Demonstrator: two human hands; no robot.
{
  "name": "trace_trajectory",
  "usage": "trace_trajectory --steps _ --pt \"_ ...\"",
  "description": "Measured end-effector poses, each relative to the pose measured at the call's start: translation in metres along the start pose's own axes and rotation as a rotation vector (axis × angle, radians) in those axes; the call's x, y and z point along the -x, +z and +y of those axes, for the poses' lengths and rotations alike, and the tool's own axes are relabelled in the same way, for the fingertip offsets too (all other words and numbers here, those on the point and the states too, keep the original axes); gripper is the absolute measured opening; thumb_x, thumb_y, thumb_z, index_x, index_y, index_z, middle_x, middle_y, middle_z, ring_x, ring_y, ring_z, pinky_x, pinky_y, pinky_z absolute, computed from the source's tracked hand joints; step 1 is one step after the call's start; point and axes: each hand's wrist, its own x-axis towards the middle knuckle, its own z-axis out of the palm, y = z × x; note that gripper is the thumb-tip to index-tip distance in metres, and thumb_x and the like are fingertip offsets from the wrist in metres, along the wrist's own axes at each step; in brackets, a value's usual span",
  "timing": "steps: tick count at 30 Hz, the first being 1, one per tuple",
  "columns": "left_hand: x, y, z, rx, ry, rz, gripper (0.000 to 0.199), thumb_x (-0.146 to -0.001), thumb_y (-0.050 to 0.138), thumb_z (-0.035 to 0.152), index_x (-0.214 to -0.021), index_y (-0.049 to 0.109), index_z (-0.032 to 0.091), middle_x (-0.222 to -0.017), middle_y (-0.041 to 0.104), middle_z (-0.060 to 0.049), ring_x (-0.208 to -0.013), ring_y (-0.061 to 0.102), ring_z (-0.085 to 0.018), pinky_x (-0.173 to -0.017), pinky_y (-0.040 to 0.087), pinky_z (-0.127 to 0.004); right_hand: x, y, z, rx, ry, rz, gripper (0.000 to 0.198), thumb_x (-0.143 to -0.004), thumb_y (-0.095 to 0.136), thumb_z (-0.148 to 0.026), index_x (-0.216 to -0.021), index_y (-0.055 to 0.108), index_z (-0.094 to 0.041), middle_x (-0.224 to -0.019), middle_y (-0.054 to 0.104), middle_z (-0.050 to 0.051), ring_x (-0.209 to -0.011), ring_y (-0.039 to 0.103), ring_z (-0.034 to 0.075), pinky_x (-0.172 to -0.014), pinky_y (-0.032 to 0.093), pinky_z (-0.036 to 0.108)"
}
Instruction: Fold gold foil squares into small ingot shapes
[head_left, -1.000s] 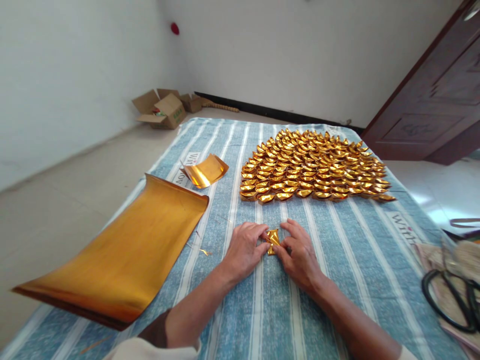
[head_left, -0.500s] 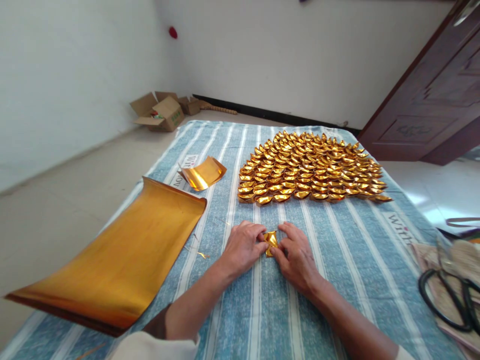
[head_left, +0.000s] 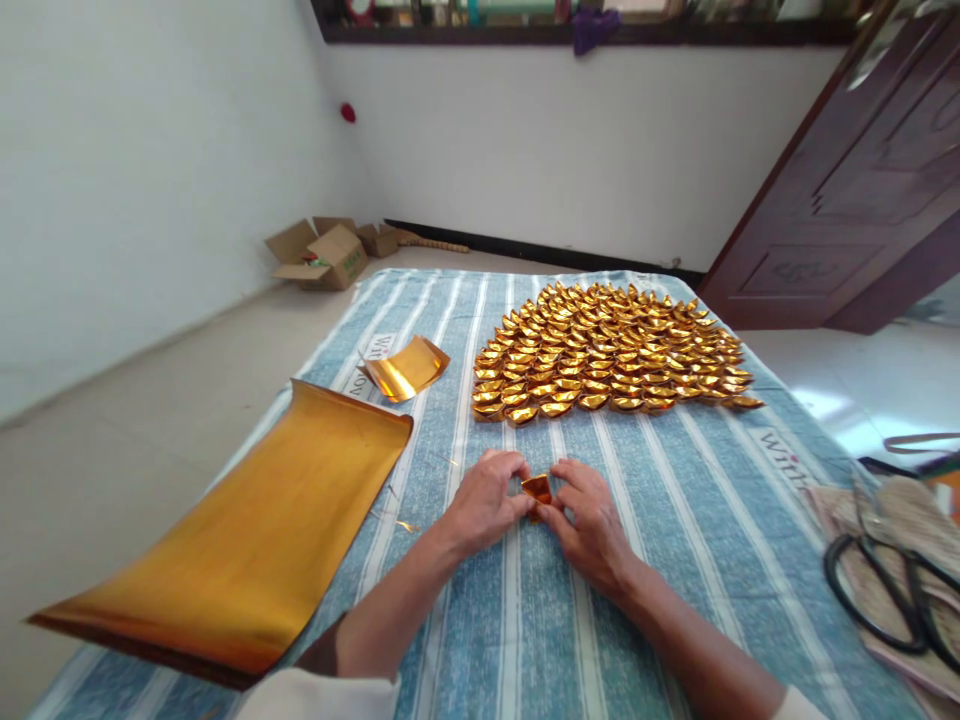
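Observation:
Between my two hands, just above the striped cloth, is a small piece of folded gold foil paper [head_left: 538,488]. My left hand [head_left: 491,500] pinches its left side with thumb and fingers. At its right side my right hand [head_left: 589,515] grips it, the thumb at the near edge. Part of the piece is hidden by the fingertips. Beyond the hands, several rows of folded gold paper ingots [head_left: 607,350] stand packed together. To the left lies a stack of large gold foil sheets [head_left: 247,530] with curled edges, and behind it a smaller curled stack of gold foil paper [head_left: 411,368].
A blue and white striped cloth [head_left: 480,620] covers the table. Black-handled scissors [head_left: 874,590] lie on a beige cloth at the right. Thin gold scraps [head_left: 407,527] lie by my left forearm. Open cardboard boxes [head_left: 322,255] sit on the floor; a wooden door [head_left: 817,230] stands right.
My fingers have shifted on the gold paper, and its shape has changed, showing a raised flap and a darker inner fold. The camera has tilted up, bringing the window ledge into view.

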Motion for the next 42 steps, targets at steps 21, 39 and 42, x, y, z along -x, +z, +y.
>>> trace_trajectory --steps 21,39,42 --pt "0.006 -0.016 -0.005 0.82 -0.408 0.337 0.027 -0.065 0.072 0.025 -0.088 0.066 0.012 -0.068 0.07 -0.003 -0.058 0.064 -0.014 -0.047 0.05 -0.02 -0.069 0.015 -0.014 -0.548 0.234 -0.124 0.022 -0.078 0.067 -0.03 -0.061 0.059 -0.019 -0.085 0.065 0.003 -0.078 0.063 0.017 -0.071 0.048 0.029" --pt "0.008 -0.009 0.0 1.04 -0.499 0.301 0.026 -0.068 0.076 0.029 -0.085 0.068 0.011 -0.08 0.072 -0.009 -0.075 0.071 -0.021 -0.046 0.053 -0.019 -0.064 0.018 -0.02 -0.581 0.265 -0.021 0.025 -0.079 0.065 -0.031 -0.059 0.056 -0.02 -0.082 0.067 0.003 -0.077 0.063 0.017 -0.071 0.049 0.03" --pt "0.008 -0.008 -0.002 1.1 -0.504 0.273 0.026 -0.069 0.076 0.027 -0.087 0.068 0.011 -0.085 0.073 -0.011 -0.076 0.071 -0.022 -0.046 0.053 -0.019 -0.064 0.019 -0.019 -0.61 0.308 -0.018 0.027 -0.078 0.065 -0.032 -0.057 0.054 -0.02 -0.082 0.067 0.003 -0.077 0.063 0.017 -0.071 0.049 0.03"
